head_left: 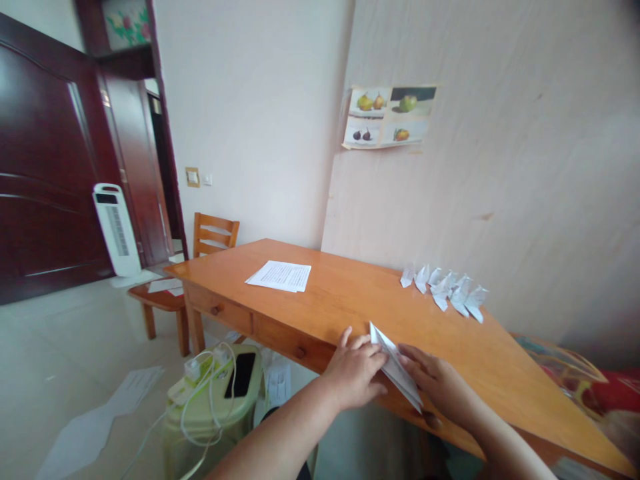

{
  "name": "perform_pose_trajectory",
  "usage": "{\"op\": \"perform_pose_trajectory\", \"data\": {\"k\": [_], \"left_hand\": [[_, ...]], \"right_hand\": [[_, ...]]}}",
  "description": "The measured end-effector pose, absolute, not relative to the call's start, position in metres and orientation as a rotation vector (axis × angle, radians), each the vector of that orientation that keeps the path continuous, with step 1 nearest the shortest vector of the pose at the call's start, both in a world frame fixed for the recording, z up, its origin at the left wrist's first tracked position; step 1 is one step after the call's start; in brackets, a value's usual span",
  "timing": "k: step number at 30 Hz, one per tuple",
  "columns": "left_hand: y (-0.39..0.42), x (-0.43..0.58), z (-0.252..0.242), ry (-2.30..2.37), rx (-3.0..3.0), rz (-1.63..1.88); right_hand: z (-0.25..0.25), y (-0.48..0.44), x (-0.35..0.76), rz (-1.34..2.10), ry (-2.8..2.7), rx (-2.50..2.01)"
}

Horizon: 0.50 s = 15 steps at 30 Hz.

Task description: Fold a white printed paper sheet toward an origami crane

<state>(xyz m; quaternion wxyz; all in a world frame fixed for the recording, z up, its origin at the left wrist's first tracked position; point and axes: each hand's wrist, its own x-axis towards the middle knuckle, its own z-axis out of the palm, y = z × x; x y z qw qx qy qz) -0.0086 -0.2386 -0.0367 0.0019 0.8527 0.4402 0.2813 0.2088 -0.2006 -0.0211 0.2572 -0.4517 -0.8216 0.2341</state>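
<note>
A white sheet folded into a narrow, pointed shape, the folded paper (pixel 393 365), lies slanted over the front edge of the wooden table, its lower tip sticking out past the edge. My left hand (pixel 354 370) grips its left side, with the fingers bent over the paper and the thumb lower down. From the other side my right hand (pixel 434 381) holds the right edge, its fingertips against the upper layer. Part of the paper is covered by my fingers. Farther back on the right stand several folded paper figures (pixel 443 290), grouped near the wall.
A stack of printed sheets (pixel 280 275) lies on the table (pixel 340 293) to the left. Beside the table, a pale green stool (pixel 215 407) bears a phone (pixel 241 375) and white cables. Loose papers (pixel 100 427) lie on the floor. A wooden chair (pixel 215 233) stands behind the table's left end.
</note>
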Motion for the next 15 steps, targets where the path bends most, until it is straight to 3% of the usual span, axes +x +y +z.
{"op": "perform_pose_trajectory", "data": {"k": [8, 15], "left_hand": [[-0.276, -0.025, -0.018, 1.444, 2.565, 1.145], [-0.329, -0.054, 0.009, 1.151, 1.703, 1.484]], "right_hand": [[-0.008, -0.241, 0.196, 0.787, -1.913, -1.229], [0.023, -0.291, 0.161, 0.917, -1.645, -1.049]]}}
